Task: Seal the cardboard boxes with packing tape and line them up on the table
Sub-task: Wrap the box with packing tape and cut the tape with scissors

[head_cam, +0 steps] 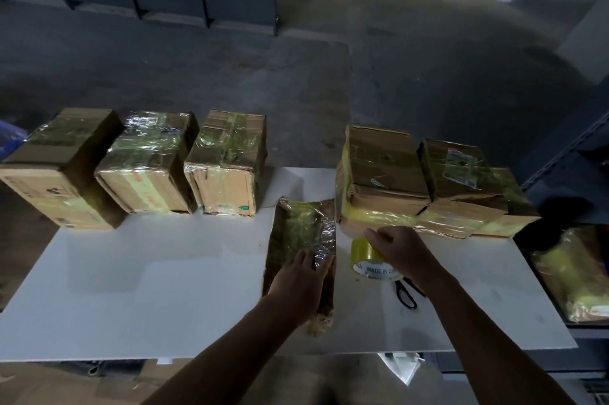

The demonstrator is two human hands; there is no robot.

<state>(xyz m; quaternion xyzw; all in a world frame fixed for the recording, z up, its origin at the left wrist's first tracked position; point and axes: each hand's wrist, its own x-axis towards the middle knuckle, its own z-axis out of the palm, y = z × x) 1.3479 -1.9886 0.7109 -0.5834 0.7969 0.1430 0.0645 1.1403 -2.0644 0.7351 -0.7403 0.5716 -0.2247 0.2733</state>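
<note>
We see a narrow brown cardboard box (298, 226) lying lengthwise near the middle of the smooth white table (148, 289), its top sheathed in crinkled clear tape that glints. Our left hand (298, 276) rests flat on it, fingers straight, pressing the film down. Our right hand (400, 249) curls over a roll of yellowish translucent packing tape (367, 261), held tilted just right of the narrow box, with printed letters on its white core. The black-handled scissors (407, 294) lie on the table under the right wrist.

Blocky cartons stand along the far edge. The leftmost box (62, 167), second box (148, 160) and third box (227, 164) sit close together, dented and glossy with tape. After a gap, the fourth box (379, 170) and fifth box (468, 187) touch each other, banded in yellow tape, their near ends crushed and wrinkled.
</note>
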